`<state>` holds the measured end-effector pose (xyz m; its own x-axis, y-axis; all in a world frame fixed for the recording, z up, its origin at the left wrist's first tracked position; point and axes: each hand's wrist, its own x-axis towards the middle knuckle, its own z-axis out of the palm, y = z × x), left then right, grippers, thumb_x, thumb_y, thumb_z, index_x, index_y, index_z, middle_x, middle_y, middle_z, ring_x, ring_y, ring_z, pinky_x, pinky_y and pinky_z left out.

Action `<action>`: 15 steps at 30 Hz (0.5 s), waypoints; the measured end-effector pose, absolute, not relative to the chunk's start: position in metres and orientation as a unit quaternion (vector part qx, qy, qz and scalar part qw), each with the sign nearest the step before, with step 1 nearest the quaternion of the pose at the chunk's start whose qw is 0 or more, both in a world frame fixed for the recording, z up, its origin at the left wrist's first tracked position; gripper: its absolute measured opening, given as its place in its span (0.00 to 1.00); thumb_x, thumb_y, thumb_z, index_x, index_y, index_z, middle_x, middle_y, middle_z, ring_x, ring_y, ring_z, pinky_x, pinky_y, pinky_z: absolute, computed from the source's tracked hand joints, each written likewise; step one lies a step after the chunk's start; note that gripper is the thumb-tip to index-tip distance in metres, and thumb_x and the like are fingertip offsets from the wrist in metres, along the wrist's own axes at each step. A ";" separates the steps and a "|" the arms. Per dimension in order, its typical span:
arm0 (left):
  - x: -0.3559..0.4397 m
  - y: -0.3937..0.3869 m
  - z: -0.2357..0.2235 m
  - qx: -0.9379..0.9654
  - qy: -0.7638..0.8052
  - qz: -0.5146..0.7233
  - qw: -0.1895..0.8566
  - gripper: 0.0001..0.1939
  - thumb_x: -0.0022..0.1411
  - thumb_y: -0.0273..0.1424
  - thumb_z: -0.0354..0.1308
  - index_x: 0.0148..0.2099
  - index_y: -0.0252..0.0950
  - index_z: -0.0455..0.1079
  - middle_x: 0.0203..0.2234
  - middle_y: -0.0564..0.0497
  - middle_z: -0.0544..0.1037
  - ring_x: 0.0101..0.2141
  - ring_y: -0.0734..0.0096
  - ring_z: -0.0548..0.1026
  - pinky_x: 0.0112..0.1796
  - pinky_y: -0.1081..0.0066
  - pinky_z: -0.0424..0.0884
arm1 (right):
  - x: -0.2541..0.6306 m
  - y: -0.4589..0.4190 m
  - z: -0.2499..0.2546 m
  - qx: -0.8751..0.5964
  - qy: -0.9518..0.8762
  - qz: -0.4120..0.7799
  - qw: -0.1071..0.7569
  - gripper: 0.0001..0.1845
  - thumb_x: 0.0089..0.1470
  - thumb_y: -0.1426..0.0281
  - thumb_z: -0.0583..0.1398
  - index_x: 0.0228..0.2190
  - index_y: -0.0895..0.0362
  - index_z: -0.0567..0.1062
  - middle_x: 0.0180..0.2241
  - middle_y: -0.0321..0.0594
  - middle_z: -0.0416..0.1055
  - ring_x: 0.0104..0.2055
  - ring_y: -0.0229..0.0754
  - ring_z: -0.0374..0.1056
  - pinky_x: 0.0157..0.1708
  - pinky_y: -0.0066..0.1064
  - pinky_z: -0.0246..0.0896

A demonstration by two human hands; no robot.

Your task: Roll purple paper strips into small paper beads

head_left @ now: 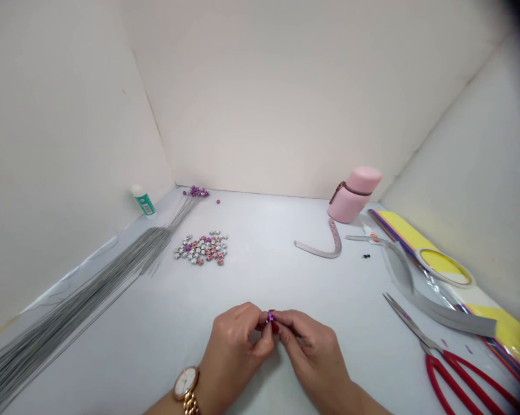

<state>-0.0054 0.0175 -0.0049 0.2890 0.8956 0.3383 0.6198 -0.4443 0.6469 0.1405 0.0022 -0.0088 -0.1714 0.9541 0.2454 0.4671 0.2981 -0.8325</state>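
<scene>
Purple foil piece (270, 316) sits pinched between the fingertips of both hands, low in the head view, just above the near middle of the white work surface (260, 276). Left hand (236, 346) and right hand (311, 351) meet at it, fingers curled and closed; the piece is small and partly hidden by them. Gold-strapped wristwatch (186, 383) on the left wrist.

Farther ahead, a loose pile of silver, pink and purple foil pieces (201, 249). Left of it, a long bundle of thin grey wires (69, 305) runs toward the back corner, ending at a purple cluster (196, 191). Green-and-white glue tube (144, 202) stands by the left wall.

Right side: pink bottle (353, 195) lying tilted, curved grey strip (329, 248), 2 small black beads (366, 256), tape roll (444, 267), yellow paper stack (415, 248), longer grey strip (441, 308), red-handled scissors (454, 374).
</scene>
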 end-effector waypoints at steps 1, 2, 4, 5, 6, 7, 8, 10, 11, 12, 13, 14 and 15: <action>-0.005 0.018 -0.004 0.770 0.493 0.342 0.215 0.06 0.52 0.23 0.52 0.25 0.34 0.67 0.20 0.52 0.72 0.23 0.72 0.70 0.26 0.74 0.65 | 0.140 0.003 -0.008 -0.511 -0.691 0.318 0.401 0.12 0.52 0.75 0.53 0.36 0.54 0.74 0.31 0.42 0.74 0.32 0.43 0.69 0.33 0.31 0.63; -0.005 0.018 -0.003 0.761 0.498 0.344 0.234 0.05 0.53 0.23 0.52 0.26 0.34 0.67 0.20 0.52 0.73 0.23 0.72 0.70 0.27 0.74 0.65 | 0.139 0.003 -0.008 -0.515 -0.675 0.338 0.406 0.11 0.53 0.74 0.53 0.36 0.54 0.74 0.31 0.42 0.74 0.33 0.43 0.69 0.34 0.31 0.63; -0.006 0.018 0.000 0.745 0.494 0.350 0.280 0.05 0.55 0.25 0.52 0.29 0.34 0.68 0.23 0.51 0.74 0.26 0.73 0.71 0.29 0.75 0.66 | 0.138 0.004 -0.006 -0.519 -0.626 0.403 0.419 0.10 0.53 0.71 0.54 0.35 0.55 0.74 0.29 0.41 0.74 0.32 0.42 0.69 0.32 0.30 0.63; -0.007 0.017 0.002 0.741 0.486 0.353 0.301 0.05 0.56 0.25 0.51 0.31 0.35 0.68 0.24 0.51 0.74 0.27 0.73 0.72 0.30 0.75 0.66 | 0.138 0.005 -0.005 -0.519 -0.595 0.443 0.424 0.09 0.53 0.70 0.55 0.35 0.56 0.74 0.28 0.40 0.73 0.31 0.41 0.68 0.31 0.29 0.63; -0.008 0.017 0.003 0.739 0.477 0.354 0.318 0.05 0.57 0.26 0.51 0.33 0.35 0.69 0.26 0.51 0.75 0.28 0.73 0.72 0.31 0.75 0.67 | 0.138 0.006 -0.004 -0.518 -0.563 0.482 0.428 0.10 0.52 0.68 0.55 0.34 0.57 0.74 0.26 0.39 0.73 0.29 0.40 0.68 0.29 0.28 0.62; -0.009 0.017 0.004 0.739 0.469 0.355 0.329 0.06 0.57 0.26 0.50 0.34 0.35 0.69 0.27 0.51 0.75 0.29 0.73 0.72 0.32 0.75 0.67 | 0.137 0.007 -0.003 -0.515 -0.536 0.513 0.429 0.10 0.52 0.67 0.56 0.34 0.58 0.74 0.24 0.38 0.72 0.27 0.39 0.67 0.27 0.27 0.62; -0.010 0.017 0.005 0.739 0.465 0.353 0.335 0.06 0.58 0.26 0.50 0.35 0.36 0.69 0.27 0.51 0.75 0.29 0.73 0.72 0.32 0.75 0.67 | 0.137 0.009 -0.002 -0.513 -0.515 0.536 0.430 0.11 0.52 0.66 0.56 0.33 0.59 0.74 0.22 0.38 0.72 0.25 0.38 0.66 0.25 0.26 0.61; -0.011 0.017 0.004 0.740 0.467 0.348 0.338 0.07 0.59 0.27 0.50 0.35 0.36 0.70 0.27 0.52 0.75 0.29 0.73 0.72 0.33 0.74 0.66 | 0.137 0.010 0.000 -0.509 -0.491 0.560 0.431 0.12 0.51 0.65 0.57 0.32 0.60 0.74 0.20 0.37 0.71 0.23 0.36 0.64 0.24 0.26 0.59; -0.011 0.017 0.004 0.740 0.468 0.345 0.337 0.07 0.59 0.27 0.50 0.35 0.36 0.70 0.27 0.52 0.75 0.29 0.73 0.72 0.32 0.74 0.66 | 0.137 0.011 0.000 -0.507 -0.486 0.566 0.432 0.12 0.50 0.65 0.57 0.32 0.60 0.75 0.20 0.37 0.71 0.23 0.36 0.64 0.24 0.26 0.59; -0.011 0.017 0.003 0.740 0.471 0.344 0.336 0.08 0.59 0.28 0.50 0.35 0.37 0.70 0.27 0.52 0.75 0.29 0.73 0.72 0.32 0.74 0.66 | 0.136 0.012 -0.001 -0.504 -0.483 0.572 0.431 0.12 0.50 0.65 0.58 0.32 0.61 0.74 0.20 0.37 0.71 0.23 0.36 0.64 0.24 0.26 0.59; -0.011 0.018 0.002 0.740 0.473 0.343 0.335 0.08 0.59 0.28 0.50 0.35 0.37 0.70 0.27 0.52 0.75 0.29 0.73 0.72 0.32 0.74 0.66 | 0.136 0.012 -0.001 -0.500 -0.481 0.578 0.430 0.11 0.50 0.66 0.58 0.32 0.61 0.74 0.20 0.37 0.71 0.24 0.36 0.64 0.25 0.26 0.59; -0.011 0.018 0.002 0.738 0.474 0.343 0.335 0.08 0.59 0.28 0.49 0.35 0.37 0.70 0.27 0.52 0.75 0.29 0.73 0.72 0.32 0.74 0.66 | 0.136 0.012 -0.002 -0.497 -0.480 0.581 0.430 0.11 0.49 0.66 0.58 0.33 0.61 0.74 0.21 0.38 0.71 0.25 0.36 0.65 0.25 0.26 0.59; -0.011 0.019 0.001 0.737 0.476 0.344 0.335 0.08 0.59 0.28 0.49 0.35 0.37 0.70 0.26 0.52 0.75 0.28 0.73 0.72 0.31 0.74 0.66 | 0.136 0.012 -0.003 -0.496 -0.480 0.583 0.429 0.11 0.49 0.66 0.58 0.33 0.61 0.74 0.21 0.38 0.71 0.25 0.36 0.65 0.26 0.26 0.59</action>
<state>-0.0110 0.0185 0.0015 0.3107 0.9319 0.1871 0.4712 -0.3220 0.8211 0.1365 0.0123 -0.0029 -0.1390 0.9763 -0.1659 -0.0246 -0.1709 -0.9850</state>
